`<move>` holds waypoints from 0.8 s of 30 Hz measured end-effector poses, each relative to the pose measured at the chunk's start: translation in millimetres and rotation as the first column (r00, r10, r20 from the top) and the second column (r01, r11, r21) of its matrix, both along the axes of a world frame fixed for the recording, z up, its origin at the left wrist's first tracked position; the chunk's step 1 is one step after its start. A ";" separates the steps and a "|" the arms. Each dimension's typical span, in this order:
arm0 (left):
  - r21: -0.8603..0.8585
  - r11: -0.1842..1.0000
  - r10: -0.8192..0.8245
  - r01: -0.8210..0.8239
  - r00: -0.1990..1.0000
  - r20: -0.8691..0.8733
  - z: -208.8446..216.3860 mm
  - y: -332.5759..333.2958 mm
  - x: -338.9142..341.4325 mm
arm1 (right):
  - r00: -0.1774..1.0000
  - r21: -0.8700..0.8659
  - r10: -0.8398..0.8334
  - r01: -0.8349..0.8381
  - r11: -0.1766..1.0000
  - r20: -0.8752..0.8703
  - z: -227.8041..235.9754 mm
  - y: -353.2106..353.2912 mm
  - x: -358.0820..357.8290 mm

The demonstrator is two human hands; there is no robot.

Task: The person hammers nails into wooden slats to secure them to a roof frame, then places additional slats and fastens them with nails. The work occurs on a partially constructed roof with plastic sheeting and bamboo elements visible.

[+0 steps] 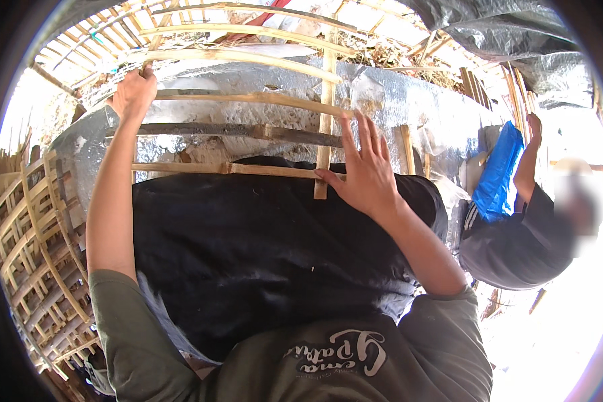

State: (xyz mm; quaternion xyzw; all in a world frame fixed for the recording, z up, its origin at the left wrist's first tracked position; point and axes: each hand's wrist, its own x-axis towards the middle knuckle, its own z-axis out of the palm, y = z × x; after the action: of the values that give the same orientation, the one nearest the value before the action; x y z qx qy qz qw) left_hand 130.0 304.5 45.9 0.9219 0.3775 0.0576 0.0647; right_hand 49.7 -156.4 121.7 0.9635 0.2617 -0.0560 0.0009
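Observation:
A ladder-like bamboo frame point(268, 132) of several crosswise slats spans the space in front of me, its near end over my lap. My left hand point(135, 94) is closed round the frame's left side, high up near a slat's end. At the frame's right side, my right hand point(368, 171) lies with fingers stretched apart. Its thumb touches the end of the lowest slat point(268, 171), and its fingertips reach the end of a pale slat point(281, 100) farther up. An upright bamboo strip point(326, 120) crosses the slats just left of this hand.
Black cloth point(281, 234) covers my lap. Beyond the frame lies a silvery sheet point(422, 100). Stacked woven bamboo panels point(40, 254) stand at left. On the right sits another person point(522, 244) with one arm raised beside a blue plastic bag point(499, 171). Dark sheeting point(502, 33) hangs above.

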 end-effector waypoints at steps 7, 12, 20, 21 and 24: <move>-0.045 0.999 0.011 -0.013 0.999 -0.044 2.4 -5.9 0.2 | 0.951 0.066 -0.308 0.306 0.950 0.029 3.7 -4.5 -36.3; -0.064 0.998 0.009 -0.010 1.000 -0.021 -2.1 -3.1 -2.2 | 0.925 0.125 -0.352 0.370 0.921 -0.143 -4.6 -2.4 -35.2; -0.099 0.995 0.019 -0.022 0.999 -0.028 -2.6 -3.7 -2.5 | 0.963 0.109 -0.214 0.233 0.966 -0.165 -23.4 9.1 -35.0; -0.065 0.998 0.020 -0.019 1.000 0.021 -7.0 -2.2 -4.2 | 0.955 0.111 -0.207 0.235 0.966 -0.213 -24.8 10.3 -33.7; -0.073 0.997 0.014 -0.015 1.000 -0.013 -7.3 1.1 -3.3 | 0.954 0.127 -0.184 0.218 0.968 -0.236 -26.9 10.5 -31.8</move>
State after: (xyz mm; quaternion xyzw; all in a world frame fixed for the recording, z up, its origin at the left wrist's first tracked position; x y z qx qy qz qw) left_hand 126.7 305.6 38.7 0.9165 0.3865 0.0385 0.0957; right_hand 18.0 -145.8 94.9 0.9702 0.1639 -0.1431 -0.1070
